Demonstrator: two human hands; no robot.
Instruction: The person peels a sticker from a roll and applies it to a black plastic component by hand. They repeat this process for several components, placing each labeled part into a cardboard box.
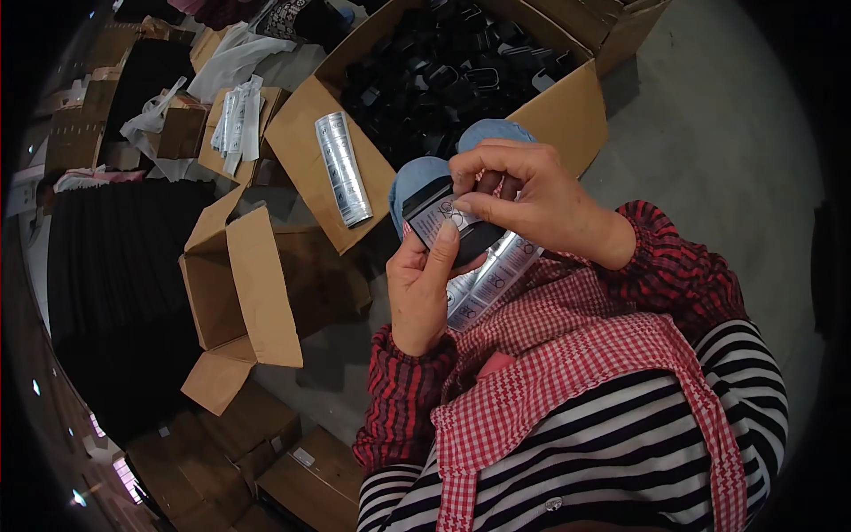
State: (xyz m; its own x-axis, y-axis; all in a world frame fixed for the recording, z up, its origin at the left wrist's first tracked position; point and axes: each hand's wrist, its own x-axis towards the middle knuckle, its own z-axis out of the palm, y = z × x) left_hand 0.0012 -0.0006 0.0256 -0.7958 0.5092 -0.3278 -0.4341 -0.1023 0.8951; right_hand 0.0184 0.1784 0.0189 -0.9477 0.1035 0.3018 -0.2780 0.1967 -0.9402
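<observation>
My left hand [418,297] grips a flat black piece with a silver printed label [433,219] on its upper face, the thumb pressed on the label. My right hand [545,191] is closed, thumb and fingertips pinched at the label's right edge; whether they grip the label itself or the black piece is hard to make out. Beneath both hands, a strip of silver labels [496,277] lies across my lap on the red checked apron [567,372]. Ahead of my knees stands a large open carton [563,115] filled with black plastic pieces [443,75].
A rolled silver label strip [344,168] lies on the large carton's left flap. More label strips [238,124] rest on a box farther left. An open small carton [266,288] stands left of me, beside black fabric [120,284]. Closed cartons [310,470] sit at lower left.
</observation>
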